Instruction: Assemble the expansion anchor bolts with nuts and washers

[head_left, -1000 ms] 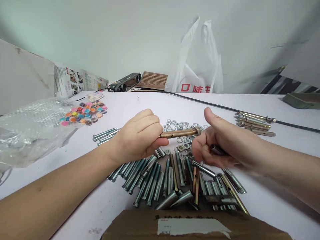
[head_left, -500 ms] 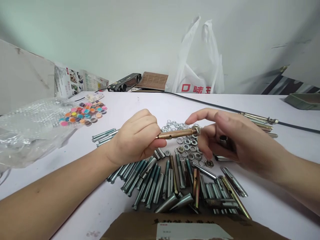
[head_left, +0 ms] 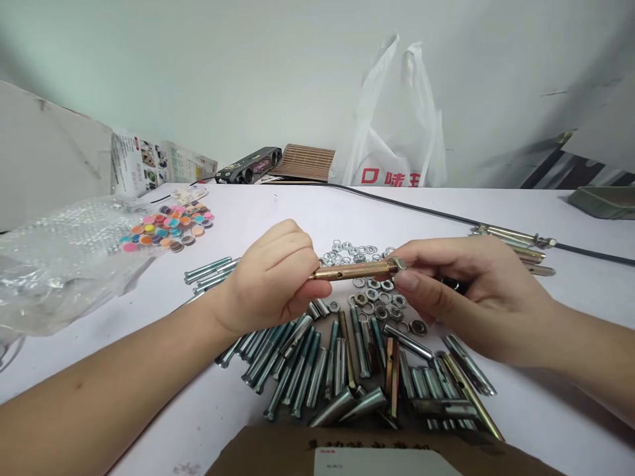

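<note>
With the gold-coloured bolt taken as dial centre and 12 o'clock set toward the wall, a cardboard flap is located nearest, at 6 o'clock. Just beyond it, metal sleeves are laid between 4 and 6 o'clock, and silver bolts are fanned out between 6 and 8 o'clock on the white table. The gold-coloured bolt is held above these parts, nearly level, its nut directed to 3 o'clock. The opposite end is enclosed at 9 o'clock by the left hand, with fingers curled tightly around it. At 3 o'clock, the nut is pinched between thumb and forefinger of the right hand; a dark tube end is partly visible in the same palm. Loose washers and nuts are scattered beneath and beyond the bolt. At 9 o'clock, clear bubble wrap is spread, with coloured discs heaped at its edge toward 10 o'clock. Assembled bolts are laid near 3 o'clock, beside a black cable. Farthest off, a slatted mat is placed at 11 o'clock and a white plastic bag is stood at 1 o'clock, before the wall
</note>
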`<state>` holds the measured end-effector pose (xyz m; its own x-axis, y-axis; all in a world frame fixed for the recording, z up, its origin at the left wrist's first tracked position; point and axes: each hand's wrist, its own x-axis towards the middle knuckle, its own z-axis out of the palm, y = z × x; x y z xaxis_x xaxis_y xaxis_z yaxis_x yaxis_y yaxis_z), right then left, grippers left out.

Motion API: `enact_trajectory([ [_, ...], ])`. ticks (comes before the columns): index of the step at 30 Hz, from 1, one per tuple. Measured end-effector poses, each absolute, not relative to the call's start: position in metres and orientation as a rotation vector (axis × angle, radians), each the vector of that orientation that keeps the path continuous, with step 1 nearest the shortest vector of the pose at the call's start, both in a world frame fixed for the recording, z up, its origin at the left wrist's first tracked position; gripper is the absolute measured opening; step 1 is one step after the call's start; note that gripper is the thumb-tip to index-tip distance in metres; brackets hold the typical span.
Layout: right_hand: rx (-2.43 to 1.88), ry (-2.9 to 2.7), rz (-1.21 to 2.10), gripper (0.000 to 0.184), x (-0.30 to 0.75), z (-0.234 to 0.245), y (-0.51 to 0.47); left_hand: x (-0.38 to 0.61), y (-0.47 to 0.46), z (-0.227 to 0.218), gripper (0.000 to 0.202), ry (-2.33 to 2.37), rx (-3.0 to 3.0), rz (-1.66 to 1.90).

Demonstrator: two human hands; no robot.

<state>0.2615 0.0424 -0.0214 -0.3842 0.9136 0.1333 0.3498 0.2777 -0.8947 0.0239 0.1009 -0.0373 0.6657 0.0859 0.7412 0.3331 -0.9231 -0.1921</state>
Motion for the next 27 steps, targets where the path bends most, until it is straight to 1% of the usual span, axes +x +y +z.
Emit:
enact_trajectory([
  [2, -1.115, -1.888, 1.1, 0.028, 0.262, -0.024, 0.041, 0.024, 0.1, -0.037, 0.041, -0.331, -2.565, -1.11],
  [6, -1.065, -1.828, 1.335, 0.034, 0.265, -0.028, 0.042, 0.025, 0.098, -0.035, 0.04, -0.3, -2.572, -1.08],
  [10, -1.058, -1.756, 1.451, 0.045, 0.263, -0.027, 0.044, 0.026, 0.098, -0.035, 0.039, -0.277, -2.591, -1.063],
  [12, -1.061, -1.709, 1.548, 0.047, 0.262, -0.025, 0.046, 0.026, 0.098, -0.034, 0.039, -0.279, -2.602, -1.056],
  [15, -1.025, -1.565, 1.807, 0.045, 0.26, -0.023, 0.048, 0.025, 0.098, -0.035, 0.038, -0.28, -2.636, -1.035],
  [17, -1.023, -1.526, 1.889, 0.047, 0.261, -0.022, 0.047, 0.025, 0.098, -0.035, 0.038, -0.279, -2.676, -1.038],
  [19, -1.089, -1.587, 1.787, 0.051, 0.261, -0.023, 0.045, 0.026, 0.098, -0.037, 0.038, -0.295, -2.735, -1.08],
  [21, -1.177, -1.694, 1.562, 0.054, 0.261, -0.024, 0.042, 0.028, 0.098, -0.038, 0.036, -0.33, -2.794, -1.178],
  [24, -1.165, -1.923, 1.121, 0.048, 0.261, -0.024, 0.039, 0.032, 0.095, -0.038, 0.035, -0.437, -2.954, -1.319],
  [27, -0.96, -2.192, 0.561, 0.038, 0.263, -0.022, 0.039, 0.034, 0.088, -0.037, 0.038, -0.747, -3.206, -1.332],
])
